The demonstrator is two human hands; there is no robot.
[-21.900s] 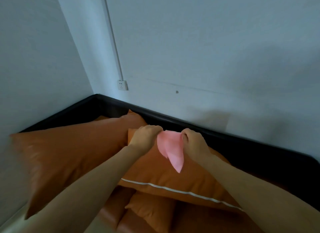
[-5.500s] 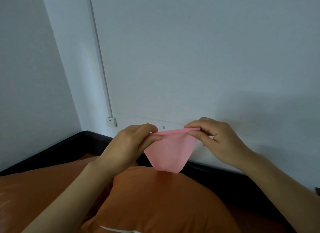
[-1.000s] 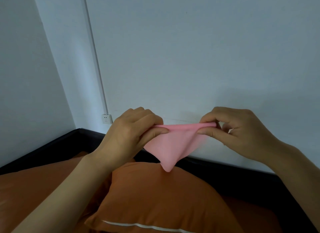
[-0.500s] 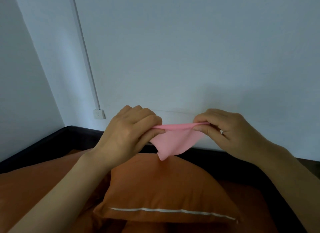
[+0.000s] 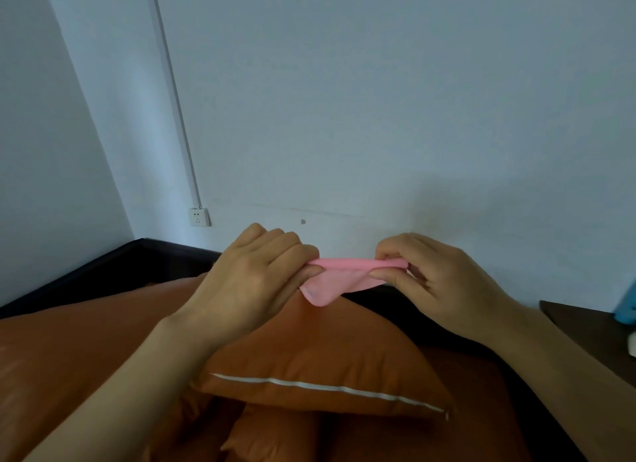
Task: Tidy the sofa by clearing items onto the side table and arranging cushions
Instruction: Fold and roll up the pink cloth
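Both hands [image 5: 254, 282] [image 5: 437, 282] pinching pink cloth [image 5: 339, 279], orange cushions [image 5: 320, 355], black-framed sofa [image 5: 103, 272], pale walls [image 5: 378, 100]

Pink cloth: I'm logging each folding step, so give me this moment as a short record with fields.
cloth: pink cloth, folded small, held in the air, its lower corner hanging down
left hand: left hand pinches the cloth's left end
right hand: right hand pinches the right end
below: orange cushion with a white stripe, on the sofa
side table: side table at the right edge, with a blue thing on it
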